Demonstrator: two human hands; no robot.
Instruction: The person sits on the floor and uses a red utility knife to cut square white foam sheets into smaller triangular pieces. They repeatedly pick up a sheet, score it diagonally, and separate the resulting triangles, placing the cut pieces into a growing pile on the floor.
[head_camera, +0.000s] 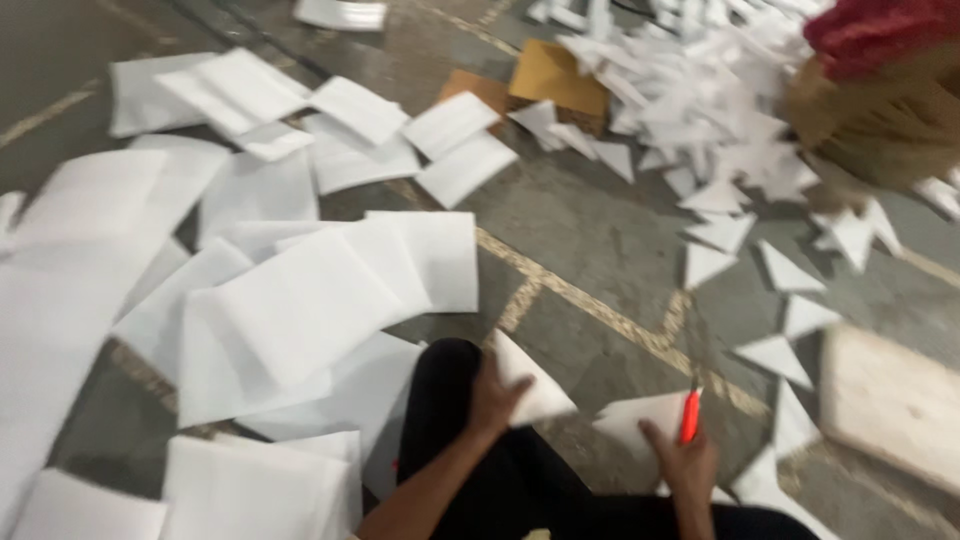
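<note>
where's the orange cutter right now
In the head view, lower right: the orange cutter is in the right hand, beside a white triangular piece on the floor.

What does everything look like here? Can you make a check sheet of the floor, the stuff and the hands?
Surface: grey concrete floor with pale inlaid lines.
Job's things: left hand holds a white triangular piece; right hand holds a red-handled cutter beside another white piece.
Clutter: large white foam sheets spread on the left; pile of white triangles at upper right; flattened brown cardboard.
Hands: both bare, both gripping.
Cables: nothing seen.
Surroundings: a pale slab at right; a blurred red and tan object in the top right corner.
</note>
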